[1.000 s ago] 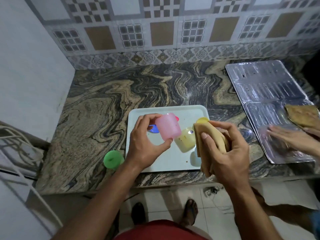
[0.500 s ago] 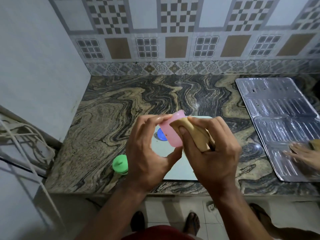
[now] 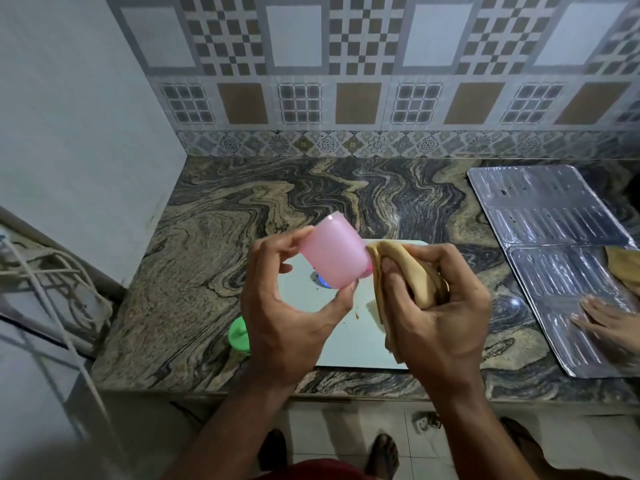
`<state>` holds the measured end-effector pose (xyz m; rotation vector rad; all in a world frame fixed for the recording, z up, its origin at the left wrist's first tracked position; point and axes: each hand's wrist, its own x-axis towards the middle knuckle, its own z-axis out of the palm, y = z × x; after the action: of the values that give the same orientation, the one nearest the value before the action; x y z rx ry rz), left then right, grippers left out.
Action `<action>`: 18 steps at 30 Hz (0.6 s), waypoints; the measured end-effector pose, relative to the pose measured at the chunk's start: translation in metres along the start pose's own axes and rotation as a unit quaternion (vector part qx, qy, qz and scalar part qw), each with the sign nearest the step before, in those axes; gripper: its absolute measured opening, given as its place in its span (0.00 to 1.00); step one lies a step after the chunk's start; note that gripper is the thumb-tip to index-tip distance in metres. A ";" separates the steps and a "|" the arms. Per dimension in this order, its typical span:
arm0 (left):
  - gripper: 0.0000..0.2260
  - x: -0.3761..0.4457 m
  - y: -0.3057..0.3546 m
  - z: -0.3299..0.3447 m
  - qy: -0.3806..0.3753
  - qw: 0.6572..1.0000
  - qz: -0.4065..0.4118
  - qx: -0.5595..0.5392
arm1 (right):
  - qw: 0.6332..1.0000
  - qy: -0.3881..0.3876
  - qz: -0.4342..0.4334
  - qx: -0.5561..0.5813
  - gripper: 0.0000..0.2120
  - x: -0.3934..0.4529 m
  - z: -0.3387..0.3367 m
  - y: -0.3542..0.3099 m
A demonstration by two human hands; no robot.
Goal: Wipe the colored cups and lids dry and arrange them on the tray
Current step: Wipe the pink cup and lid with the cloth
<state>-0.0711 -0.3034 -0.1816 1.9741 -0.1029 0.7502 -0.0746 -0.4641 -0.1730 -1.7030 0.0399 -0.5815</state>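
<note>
My left hand (image 3: 291,317) holds a pink cup (image 3: 332,252) tilted on its side above the white tray (image 3: 349,344), base pointing up-left. My right hand (image 3: 436,317) grips a folded tan cloth (image 3: 408,275) pressed against the cup's mouth end. A blue lid (image 3: 323,280) peeks out on the tray just below the cup. A green cup (image 3: 239,336) stands on the counter left of the tray, partly behind my left wrist. Other items on the tray are hidden by my hands.
A ribbed metal drain tray (image 3: 554,244) lies on the marble counter (image 3: 207,258) at right; another person's hand (image 3: 609,322) rests on it, with a second tan cloth (image 3: 627,268) beside. A wall closes the left side; cables hang at lower left.
I have lifted the pink cup off the tray area and tilted it, and brought the cloth in my right hand against its open end. The camera view has risen.
</note>
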 end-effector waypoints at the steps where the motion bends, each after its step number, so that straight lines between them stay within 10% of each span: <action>1: 0.31 0.002 -0.002 -0.001 0.008 1.000 -0.015 -0.015 | 1.000 0.001 0.008 0.007 0.05 -0.002 -0.002 0.000; 11: 0.33 0.007 0.005 0.009 -0.021 0.975 -0.053 -0.215 | 0.995 -0.023 -0.067 0.073 0.09 -0.001 0.001 -0.013; 18: 0.31 0.013 0.003 0.000 -0.015 0.998 0.031 -0.043 | 0.989 -0.036 -0.142 0.004 0.08 0.004 -0.007 -0.012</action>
<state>-0.0612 -0.3019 -0.1722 1.9069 -0.2127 0.7450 -0.0778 -0.4694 -0.1601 -1.7325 -0.2601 -0.7276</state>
